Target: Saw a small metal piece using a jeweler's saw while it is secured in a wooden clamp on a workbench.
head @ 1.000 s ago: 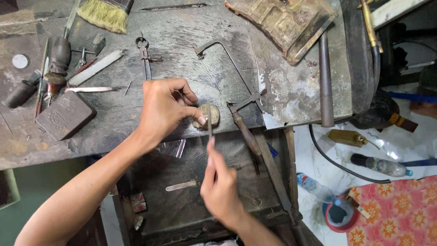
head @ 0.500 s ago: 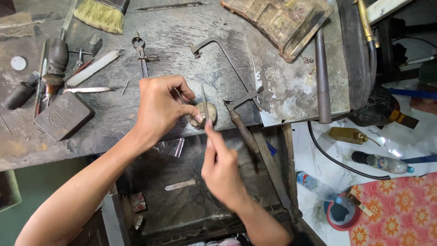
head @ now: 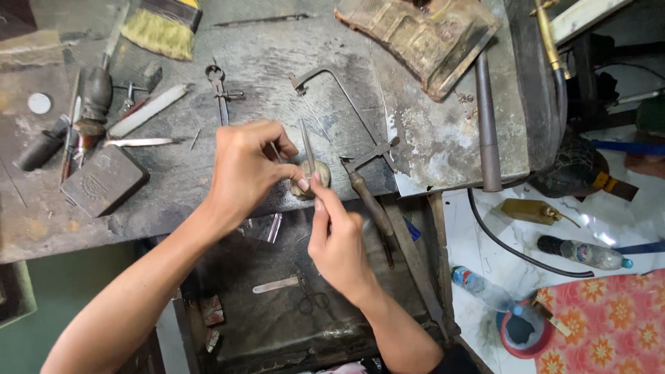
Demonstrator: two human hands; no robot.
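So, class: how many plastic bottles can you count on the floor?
2: one clear bottle with a teal cap beside the patterned mat, one blue-capped bottle near the bench leg. Others may be hidden.

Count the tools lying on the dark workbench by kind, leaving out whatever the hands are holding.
Brush: 1
Frame saw: 1
Pliers: 1
Metal rod: 1
Dark block: 1
Total: 5, not counting the jumbled small tools at the bench's left end, too crowded to tell apart.

Count around my grey scarred workbench [head: 208, 208]: one steel-frame jeweller's saw with wooden handle [head: 346, 131], one yellow-bristle brush [head: 163, 28] at its far edge, two clear plastic bottles [head: 582, 253] on the floor right of it, one dark rectangular metal block [head: 104, 180].
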